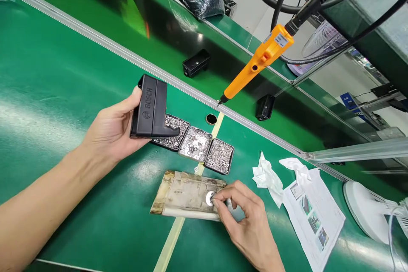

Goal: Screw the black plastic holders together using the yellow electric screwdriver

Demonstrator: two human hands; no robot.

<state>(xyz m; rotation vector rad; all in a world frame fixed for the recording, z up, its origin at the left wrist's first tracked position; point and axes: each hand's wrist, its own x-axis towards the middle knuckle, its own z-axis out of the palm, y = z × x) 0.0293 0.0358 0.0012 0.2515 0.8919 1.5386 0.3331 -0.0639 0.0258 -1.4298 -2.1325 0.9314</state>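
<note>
The left hand [116, 126] grasps the black housing [149, 106], thumb against its left edge. The white disc [208, 198] lies near the right edge of the worn pad [186, 193], at the pinched fingertips of the right hand [247, 216]; whether they grasp it I cannot tell.

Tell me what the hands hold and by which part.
The left hand holds the black BOSCH case by its left side. The right hand meets a silver disc at its right edge; whether gripped is unclear.

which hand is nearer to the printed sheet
Right. The right hand is just left of the printed sheet; the left hand is farther left, holding the black BOSCH part.
</note>
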